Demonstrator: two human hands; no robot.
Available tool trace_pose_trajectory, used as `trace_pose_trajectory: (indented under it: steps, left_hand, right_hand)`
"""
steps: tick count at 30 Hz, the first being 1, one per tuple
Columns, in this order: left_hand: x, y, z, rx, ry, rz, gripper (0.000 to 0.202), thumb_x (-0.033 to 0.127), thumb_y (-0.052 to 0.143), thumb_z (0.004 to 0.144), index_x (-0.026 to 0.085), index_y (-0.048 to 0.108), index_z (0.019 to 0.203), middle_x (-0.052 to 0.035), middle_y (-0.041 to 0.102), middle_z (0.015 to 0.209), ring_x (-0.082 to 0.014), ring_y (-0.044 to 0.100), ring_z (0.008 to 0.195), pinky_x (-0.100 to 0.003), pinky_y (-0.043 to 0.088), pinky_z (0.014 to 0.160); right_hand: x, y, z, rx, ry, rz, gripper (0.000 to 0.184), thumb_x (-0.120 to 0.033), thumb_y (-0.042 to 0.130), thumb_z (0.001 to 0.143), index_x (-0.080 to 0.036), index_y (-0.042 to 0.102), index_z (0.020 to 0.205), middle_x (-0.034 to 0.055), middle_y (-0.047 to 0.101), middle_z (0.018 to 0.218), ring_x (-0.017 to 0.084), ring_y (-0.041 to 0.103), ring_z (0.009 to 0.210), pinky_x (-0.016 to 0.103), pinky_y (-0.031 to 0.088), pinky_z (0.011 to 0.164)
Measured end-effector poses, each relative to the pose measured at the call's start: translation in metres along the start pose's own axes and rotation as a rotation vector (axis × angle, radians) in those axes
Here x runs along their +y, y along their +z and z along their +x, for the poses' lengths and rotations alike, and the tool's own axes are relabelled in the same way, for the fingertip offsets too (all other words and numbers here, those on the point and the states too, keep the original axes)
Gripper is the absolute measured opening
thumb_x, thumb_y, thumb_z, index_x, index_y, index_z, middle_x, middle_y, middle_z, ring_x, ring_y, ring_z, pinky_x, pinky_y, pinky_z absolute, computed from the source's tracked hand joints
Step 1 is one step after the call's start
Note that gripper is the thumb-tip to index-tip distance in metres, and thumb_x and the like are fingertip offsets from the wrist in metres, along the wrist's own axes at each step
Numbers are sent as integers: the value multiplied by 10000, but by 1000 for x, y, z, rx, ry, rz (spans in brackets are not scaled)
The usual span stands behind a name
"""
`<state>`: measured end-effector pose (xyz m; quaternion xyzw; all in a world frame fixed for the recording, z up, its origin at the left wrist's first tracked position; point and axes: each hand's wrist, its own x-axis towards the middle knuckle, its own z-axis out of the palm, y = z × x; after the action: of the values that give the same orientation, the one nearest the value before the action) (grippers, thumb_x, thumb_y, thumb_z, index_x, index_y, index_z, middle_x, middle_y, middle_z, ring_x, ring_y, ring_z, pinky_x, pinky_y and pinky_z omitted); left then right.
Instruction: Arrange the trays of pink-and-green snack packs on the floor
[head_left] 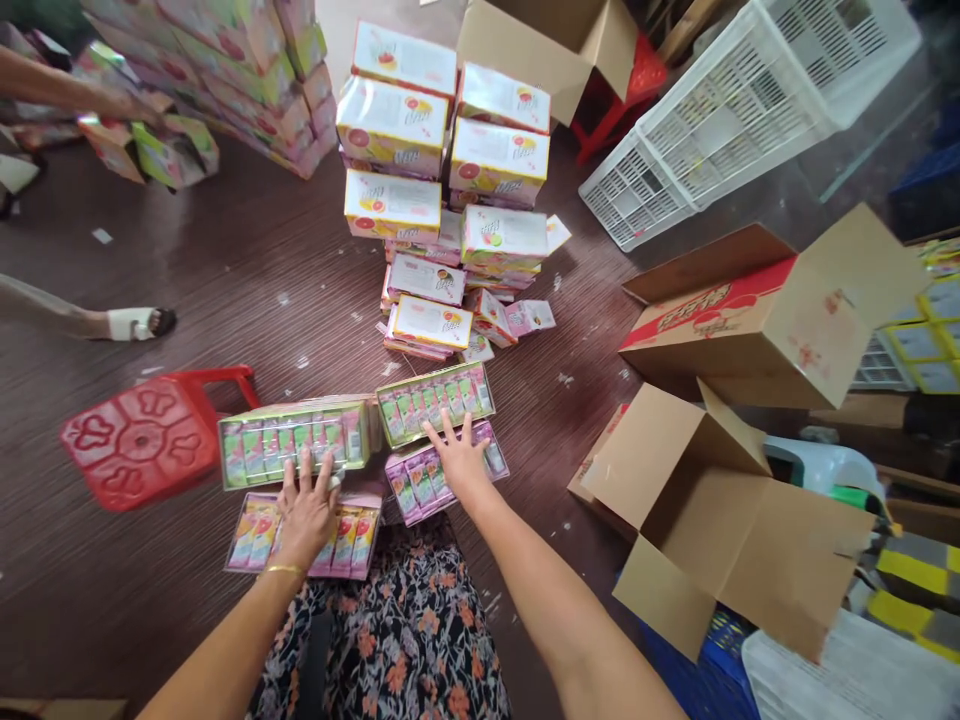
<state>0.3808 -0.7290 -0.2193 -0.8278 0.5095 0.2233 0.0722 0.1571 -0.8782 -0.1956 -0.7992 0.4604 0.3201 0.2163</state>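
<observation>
Several flat packs of small drink cartons lie on the dark floor in front of me. My left hand [306,508] rests with fingers spread on a pink pack [255,535], its fingertips touching a green pack [292,442] behind it. Fingers of my right hand [459,458] lie stretched over a purple pack [420,482] and reach the edge of a second green pack [435,400]. Neither hand grips anything.
A red plastic stool [146,437] lies tipped at the left. A tall stack of boxed cartons [442,160] stands behind the packs. Open cardboard boxes [712,510] and a white crate [742,110] sit at the right. Another person's arm [60,85] and sandalled foot [139,322] show at the left.
</observation>
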Motion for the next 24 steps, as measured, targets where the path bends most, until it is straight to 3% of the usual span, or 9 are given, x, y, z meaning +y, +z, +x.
trace_pose_trajectory:
  steps: [8, 13, 17, 24]
  left_hand:
    - [7, -2, 8, 26, -50, 26, 523, 382, 300, 967, 202, 349, 1456, -121, 150, 1577, -363, 72, 1447, -641, 307, 1071]
    - [-3, -10, 23, 73, -10, 68, 509, 374, 291, 967, 201, 400, 1433, -109, 199, 1566, -352, 124, 1440, -637, 279, 1098]
    - [-4, -23, 43, 56, 5, 69, 510, 361, 303, 959, 189, 408, 1427, -103, 198, 1567, -348, 126, 1440, -640, 284, 1099]
    - [18, -45, 92, 86, 56, 74, 522, 375, 307, 958, 176, 397, 1433, -117, 189, 1568, -370, 83, 1445, -678, 298, 1069]
  right_hand:
    - [3, 7, 7, 48, -10, 71, 824, -27, 386, 865, -450, 31, 1477, 13, -216, 1558, 437, -13, 1436, 829, 302, 926]
    - [5, 6, 9, 50, -19, 115, 795, -37, 404, 877, -432, 76, 1484, 31, -237, 1547, 451, 0, 1431, 850, 261, 926]
    - [5, 6, 8, 39, -16, 118, 781, -64, 420, 894, -441, 68, 1480, 36, -244, 1544, 433, -15, 1436, 845, 257, 934]
    - [5, -7, 16, 25, 44, 174, 789, -46, 371, 892, -464, 34, 1469, 16, -248, 1545, 448, 0, 1431, 842, 314, 894]
